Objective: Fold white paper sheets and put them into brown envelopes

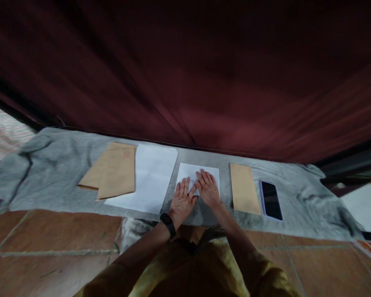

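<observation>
A white sheet of paper [187, 170], which looks folded, lies flat on the grey cloth in front of me. On its lower left part rests my left hand [182, 199], palm down with the fingers stretched out. My right hand [208, 187] presses flat on the right half of the same paper, fingers extended. The thumbs of both hands come close together near the paper's lower edge. Part of the paper is hidden under the hands. A black band sits on my left wrist.
Left of the hands lie a stack of white sheets [154, 177] and overlapping brown envelopes [117, 171]. To the right are a single brown envelope [245, 188] and a phone [271, 200]. The grey cloth [71, 165] covers the surface; a dark red curtain [185, 90] hangs behind it.
</observation>
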### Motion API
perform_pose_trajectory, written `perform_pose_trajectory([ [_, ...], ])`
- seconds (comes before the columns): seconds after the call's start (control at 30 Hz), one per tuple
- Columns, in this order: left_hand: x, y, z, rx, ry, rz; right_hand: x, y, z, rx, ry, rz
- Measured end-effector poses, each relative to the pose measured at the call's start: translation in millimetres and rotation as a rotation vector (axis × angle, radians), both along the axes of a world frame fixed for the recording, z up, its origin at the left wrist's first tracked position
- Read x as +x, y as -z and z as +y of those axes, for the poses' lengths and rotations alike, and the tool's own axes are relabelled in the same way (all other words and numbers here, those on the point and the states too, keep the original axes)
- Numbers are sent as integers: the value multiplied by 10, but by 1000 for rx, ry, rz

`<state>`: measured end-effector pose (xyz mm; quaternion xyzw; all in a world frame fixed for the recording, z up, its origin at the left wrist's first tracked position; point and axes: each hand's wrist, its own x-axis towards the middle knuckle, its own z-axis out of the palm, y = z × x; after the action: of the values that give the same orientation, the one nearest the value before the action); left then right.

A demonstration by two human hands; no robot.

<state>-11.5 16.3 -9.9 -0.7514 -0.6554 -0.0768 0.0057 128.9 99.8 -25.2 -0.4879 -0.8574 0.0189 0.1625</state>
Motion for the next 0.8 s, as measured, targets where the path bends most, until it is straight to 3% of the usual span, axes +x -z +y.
perform_pose_trajectory([
  [0.43, 9, -62, -24, 22, 13, -23, 436, 29, 245, -24, 224, -27],
  [0.53, 20, -77, -18, 4, 4, -5, 468, -45, 400, -77, 267, -38],
  [0.8, 17, -65, -5, 18, 2, 14, 249, -387, 756, -256, 142, -113],
])
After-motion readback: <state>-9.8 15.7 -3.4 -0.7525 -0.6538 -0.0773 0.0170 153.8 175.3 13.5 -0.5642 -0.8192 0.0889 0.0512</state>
